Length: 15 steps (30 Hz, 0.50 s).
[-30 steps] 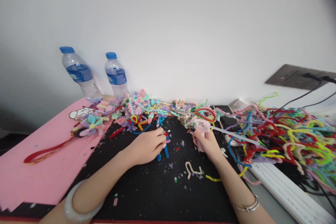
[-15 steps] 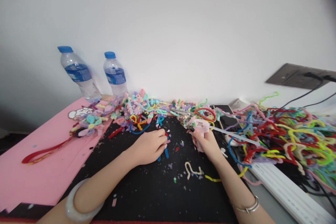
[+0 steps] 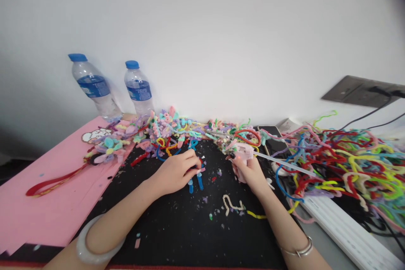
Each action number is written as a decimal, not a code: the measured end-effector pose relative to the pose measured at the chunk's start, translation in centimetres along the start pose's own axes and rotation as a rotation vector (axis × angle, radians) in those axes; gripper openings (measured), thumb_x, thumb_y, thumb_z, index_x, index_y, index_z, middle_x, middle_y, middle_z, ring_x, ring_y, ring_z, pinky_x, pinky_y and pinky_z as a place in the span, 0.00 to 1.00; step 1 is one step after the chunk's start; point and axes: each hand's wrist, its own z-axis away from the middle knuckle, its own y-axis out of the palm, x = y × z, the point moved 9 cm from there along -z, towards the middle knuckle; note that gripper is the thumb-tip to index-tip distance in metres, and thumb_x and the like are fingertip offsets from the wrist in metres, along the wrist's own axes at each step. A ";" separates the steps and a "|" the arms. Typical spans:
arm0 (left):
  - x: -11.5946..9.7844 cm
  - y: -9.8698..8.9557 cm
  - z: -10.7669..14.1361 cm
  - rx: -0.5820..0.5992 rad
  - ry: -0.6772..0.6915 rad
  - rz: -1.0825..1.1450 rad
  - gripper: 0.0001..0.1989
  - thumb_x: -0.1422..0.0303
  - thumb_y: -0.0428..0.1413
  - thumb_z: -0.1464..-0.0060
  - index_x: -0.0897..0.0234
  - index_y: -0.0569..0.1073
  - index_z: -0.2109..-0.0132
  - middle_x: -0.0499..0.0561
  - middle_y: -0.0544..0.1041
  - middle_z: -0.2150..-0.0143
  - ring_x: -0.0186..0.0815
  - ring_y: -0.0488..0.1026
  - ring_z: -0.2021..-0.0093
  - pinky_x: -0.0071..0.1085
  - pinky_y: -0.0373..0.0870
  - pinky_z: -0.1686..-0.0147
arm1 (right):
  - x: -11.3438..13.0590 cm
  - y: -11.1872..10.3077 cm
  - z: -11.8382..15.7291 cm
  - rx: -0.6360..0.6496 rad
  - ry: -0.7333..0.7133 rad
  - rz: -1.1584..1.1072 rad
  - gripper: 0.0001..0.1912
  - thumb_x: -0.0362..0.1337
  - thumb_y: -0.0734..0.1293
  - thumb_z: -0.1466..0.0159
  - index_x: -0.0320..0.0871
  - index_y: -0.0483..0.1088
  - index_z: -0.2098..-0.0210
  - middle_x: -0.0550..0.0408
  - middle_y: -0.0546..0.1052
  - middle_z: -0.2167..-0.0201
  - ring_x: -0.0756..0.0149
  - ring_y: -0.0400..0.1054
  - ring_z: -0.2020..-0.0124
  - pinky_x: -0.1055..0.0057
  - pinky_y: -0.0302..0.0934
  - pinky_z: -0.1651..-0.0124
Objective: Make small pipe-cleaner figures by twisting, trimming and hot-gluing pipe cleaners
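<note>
Pink glue gun [image 3: 245,149] in right hand [image 3: 248,169], left hand [image 3: 179,171] palm-down

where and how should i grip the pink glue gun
The pink glue gun is probably best held by its handle, from the near right, where the right hand grips it: the handle juts down from its body, clear of the thin glue stick poking out rightward.

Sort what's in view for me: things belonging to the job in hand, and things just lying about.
Likely in the job:
- pink glue gun, in the right hand
- glue stick
- blue-legged fuzzy piece, at the left hand

Apparently just lying about:
- phone
- leftmost bottle
- bottle beside it
</note>
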 end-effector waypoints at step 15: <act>-0.3 1.0 -0.1 0.051 0.076 -0.039 0.10 0.68 0.47 0.40 0.62 0.73 0.63 0.48 0.68 0.66 0.31 0.69 0.68 0.25 0.61 0.68 | -0.1 0.0 -0.1 -0.001 0.000 -0.005 0.15 0.46 0.63 0.41 0.39 0.68 0.72 0.62 0.63 0.87 0.75 0.55 0.88 0.79 0.49 0.88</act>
